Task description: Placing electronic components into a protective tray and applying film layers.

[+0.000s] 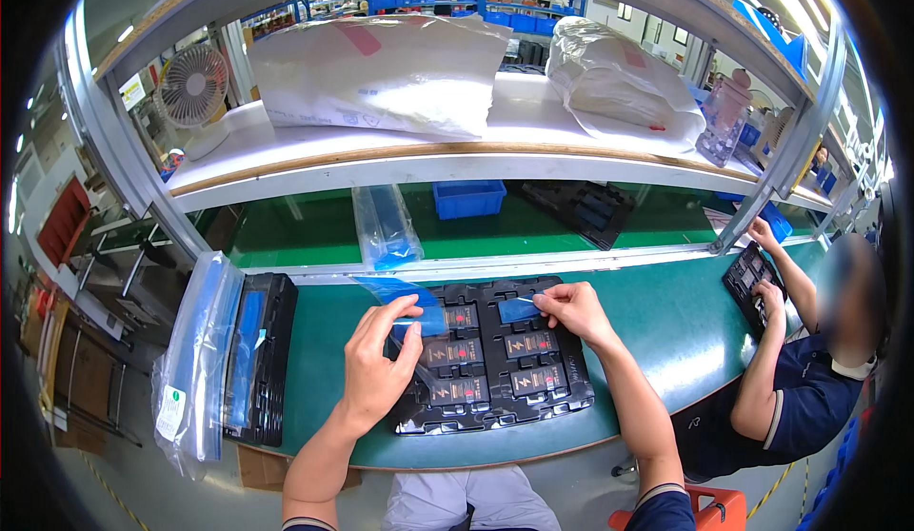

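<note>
A black plastic tray lies on the green bench before me, with several flat black batteries in its pockets. Between the thumb and fingers of my left hand is a bundle of clear blue film strips, held over the tray's upper left pockets. My right hand is closed in a pinch at the right end of a single blue film strip. That strip lies over the tray's upper right pocket; whether it touches the battery there I cannot tell.
Left of the tray stand a plastic-wrapped stack and a black tray stack. Beyond are bagged blue film and a blue bin. Overhead, a shelf carries wrapped bundles and a fan. A co-worker handles another tray at right.
</note>
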### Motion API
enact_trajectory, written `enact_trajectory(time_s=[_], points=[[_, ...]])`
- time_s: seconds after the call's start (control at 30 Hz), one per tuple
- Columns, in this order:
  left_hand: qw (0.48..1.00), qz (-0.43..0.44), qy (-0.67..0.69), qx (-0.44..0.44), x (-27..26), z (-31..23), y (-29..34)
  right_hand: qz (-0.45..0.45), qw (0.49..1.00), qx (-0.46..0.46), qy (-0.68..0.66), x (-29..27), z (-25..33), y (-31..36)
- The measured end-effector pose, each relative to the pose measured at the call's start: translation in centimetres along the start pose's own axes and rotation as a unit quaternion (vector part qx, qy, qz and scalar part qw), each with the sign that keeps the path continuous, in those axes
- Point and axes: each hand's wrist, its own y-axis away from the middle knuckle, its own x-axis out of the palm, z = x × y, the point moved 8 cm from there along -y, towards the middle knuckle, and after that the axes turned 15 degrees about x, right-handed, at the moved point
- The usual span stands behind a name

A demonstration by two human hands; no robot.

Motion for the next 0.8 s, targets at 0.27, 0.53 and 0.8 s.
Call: enact_trajectory(time_s=[0.27,0.53,0.8], points=[[1.000,0.007,-0.011,0.011,0.1,0.0,0.0,-0.023,0.999,-0.014,0.018,0.0,0.3,0.2],[1.000,0.008,-0.008,0.013,0.2,-0.1,0.0,-0.040,0.998,-0.021,0.038,0.0,0.3,0.2],[0.999,0.022,-0.020,0.012,0.6,-0.2,0.1,-0.110,0.984,-0.081,0.117,0.0,1.6,1.4]])
